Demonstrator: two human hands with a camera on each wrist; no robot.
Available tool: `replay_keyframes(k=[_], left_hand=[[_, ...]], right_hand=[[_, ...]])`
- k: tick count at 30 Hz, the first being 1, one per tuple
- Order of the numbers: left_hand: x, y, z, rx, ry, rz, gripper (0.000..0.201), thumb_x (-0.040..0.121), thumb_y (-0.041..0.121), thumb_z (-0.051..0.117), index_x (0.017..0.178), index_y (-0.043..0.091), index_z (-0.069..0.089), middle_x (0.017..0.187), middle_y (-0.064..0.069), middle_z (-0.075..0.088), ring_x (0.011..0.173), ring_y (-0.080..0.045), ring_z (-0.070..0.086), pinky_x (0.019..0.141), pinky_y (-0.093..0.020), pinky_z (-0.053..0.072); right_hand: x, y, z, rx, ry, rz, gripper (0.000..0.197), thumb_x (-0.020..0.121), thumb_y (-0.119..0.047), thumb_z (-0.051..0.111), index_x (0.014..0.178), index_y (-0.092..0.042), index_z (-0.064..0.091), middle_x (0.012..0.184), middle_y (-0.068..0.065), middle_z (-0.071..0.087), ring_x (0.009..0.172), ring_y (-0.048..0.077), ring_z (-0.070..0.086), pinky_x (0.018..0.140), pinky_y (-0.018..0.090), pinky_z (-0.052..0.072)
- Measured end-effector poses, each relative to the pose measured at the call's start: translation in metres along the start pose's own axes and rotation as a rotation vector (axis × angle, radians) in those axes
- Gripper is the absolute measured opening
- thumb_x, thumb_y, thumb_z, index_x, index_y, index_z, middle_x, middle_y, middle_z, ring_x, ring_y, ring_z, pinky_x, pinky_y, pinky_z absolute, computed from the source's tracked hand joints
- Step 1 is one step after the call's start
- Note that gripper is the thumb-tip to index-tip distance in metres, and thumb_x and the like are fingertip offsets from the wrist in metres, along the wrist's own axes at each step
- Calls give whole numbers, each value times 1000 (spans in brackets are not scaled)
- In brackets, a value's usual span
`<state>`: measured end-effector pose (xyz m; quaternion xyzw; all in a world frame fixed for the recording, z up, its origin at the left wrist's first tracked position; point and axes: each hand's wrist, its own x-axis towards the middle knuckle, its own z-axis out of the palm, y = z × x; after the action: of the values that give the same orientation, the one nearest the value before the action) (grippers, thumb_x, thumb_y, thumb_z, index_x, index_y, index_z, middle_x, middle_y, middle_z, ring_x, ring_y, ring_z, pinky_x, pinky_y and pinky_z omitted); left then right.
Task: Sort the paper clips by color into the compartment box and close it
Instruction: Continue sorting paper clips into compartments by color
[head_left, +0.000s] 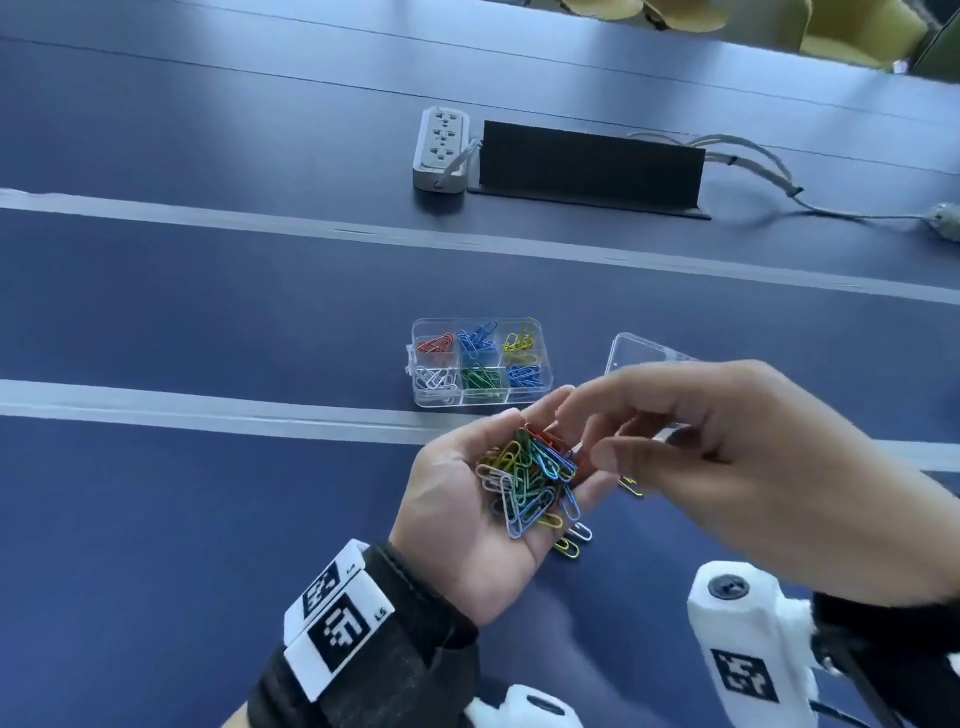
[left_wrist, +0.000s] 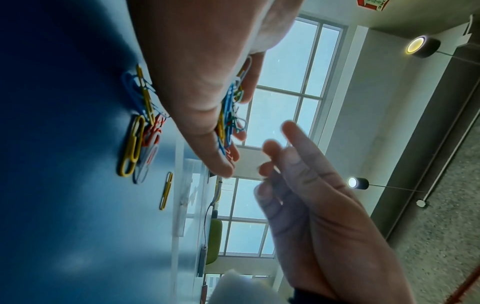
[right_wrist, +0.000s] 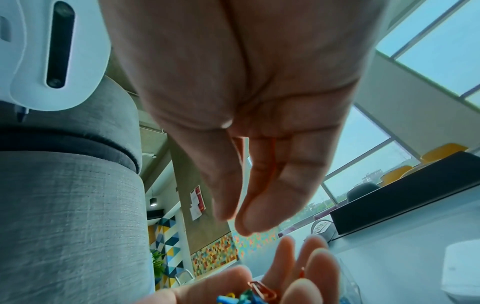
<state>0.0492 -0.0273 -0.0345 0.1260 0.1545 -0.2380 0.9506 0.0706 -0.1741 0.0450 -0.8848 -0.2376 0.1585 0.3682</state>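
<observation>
While a left hand (head_left: 467, 499) lies palm up just above the blue counter (head_left: 208, 519), it cups a tangled heap of clips (head_left: 535, 483) in green, blue, yellow, white and red, its fingers (right_wrist: 322, 267) loosely curved around the heap. The right hand (head_left: 727, 467) hovers over the heap from the right, its fingers (head_left: 587, 410) slack and bent, thumb and forefinger close together above the clips; whether they pinch one cannot be told. Just beyond both hands sits the clear box (head_left: 478, 361), open, its six compartments holding sorted clips: red, blue and yellow along the far row, white, green and blue along the near row. To the right of the box its clear lid (head_left: 634, 348) lies on the counter, partly hidden behind the right hand. A few loose clips (head_left: 574, 540) rest on the counter under and beside the left hand, with one yellow clip (left_wrist: 166, 191) lying apart. Farther off, a grey power strip (head_left: 441, 150) lies beside a black panel (head_left: 592, 163).
</observation>
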Motion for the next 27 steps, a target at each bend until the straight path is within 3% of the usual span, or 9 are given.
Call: replay_keyframes(k=[3, 6, 9, 11, 15, 19, 23, 25, 27], left_hand=[[1, 0, -2, 10, 16, 27, 39, 82, 21, 45, 108, 0, 66, 99, -19, 71, 82, -30, 69, 77, -40, 56], [1, 1, -3, 20, 25, 42, 37, 88, 24, 41, 107, 4, 66, 113, -18, 68, 91, -30, 68, 79, -39, 55], [0, 1, -2, 4, 23, 63, 35, 87, 22, 43, 103, 4, 68, 114, -19, 68, 91, -29, 69, 74, -37, 58], [1, 1, -1, -12, 30, 76, 35, 82, 19, 47, 105, 2, 67, 115, -20, 67, 90, -30, 69, 70, -36, 58], [1, 2, -3, 14, 42, 73, 39, 80, 18, 49, 113, 4, 66, 113, -16, 67, 97, -29, 64, 86, -34, 50], [1, -1, -3, -44, 19, 79, 36, 81, 17, 48, 106, 1, 68, 86, -13, 67, 72, -24, 68, 58, -26, 55], [1, -1, -2, -11, 35, 108, 38, 80, 14, 50, 109, -4, 65, 97, -15, 64, 83, -27, 64, 74, -36, 58], [0, 0, -2, 4, 36, 114, 39, 80, 13, 50, 111, -6, 63, 96, -16, 67, 91, -29, 62, 90, -44, 52], [0, 0, -2, 1, 34, 112, 39, 80, 13, 49, 111, -6, 62, 92, -17, 69, 90, -30, 64, 93, -47, 48]], right_hand=[[-4, 2, 10, -98, -4, 25, 20, 75, -15, 73, 84, -32, 67, 77, -12, 67, 67, 8, 60, 55, 15, 46], [-6, 5, 11, -93, 18, 46, 15, 72, -17, 76, 78, -28, 68, 73, -14, 67, 64, 5, 60, 54, 12, 45], [-7, 6, 12, -46, 77, 69, 14, 73, -18, 75, 78, -28, 68, 73, -9, 68, 66, 9, 62, 58, 28, 53], [-6, 5, 16, -47, 116, 66, 13, 72, -18, 75, 78, -28, 69, 73, -8, 67, 65, 9, 62, 59, 27, 51], [1, 0, 28, -123, 110, 22, 20, 68, -26, 79, 85, -29, 68, 71, -7, 63, 71, 10, 59, 64, 24, 48], [11, 3, 35, -200, 167, 8, 17, 71, -30, 76, 87, -30, 71, 72, -8, 63, 68, 8, 57, 65, 22, 47], [12, 7, 30, -132, 234, 19, 7, 75, -26, 73, 82, -28, 74, 72, -8, 69, 67, 7, 63, 65, 24, 49], [11, 8, 28, -90, 240, 30, 9, 76, -20, 73, 82, -27, 75, 73, -6, 70, 67, 8, 66, 66, 31, 52], [9, 7, 27, -48, 244, 29, 10, 77, -18, 73, 80, -27, 76, 74, -4, 70, 66, 9, 67, 65, 33, 54]])
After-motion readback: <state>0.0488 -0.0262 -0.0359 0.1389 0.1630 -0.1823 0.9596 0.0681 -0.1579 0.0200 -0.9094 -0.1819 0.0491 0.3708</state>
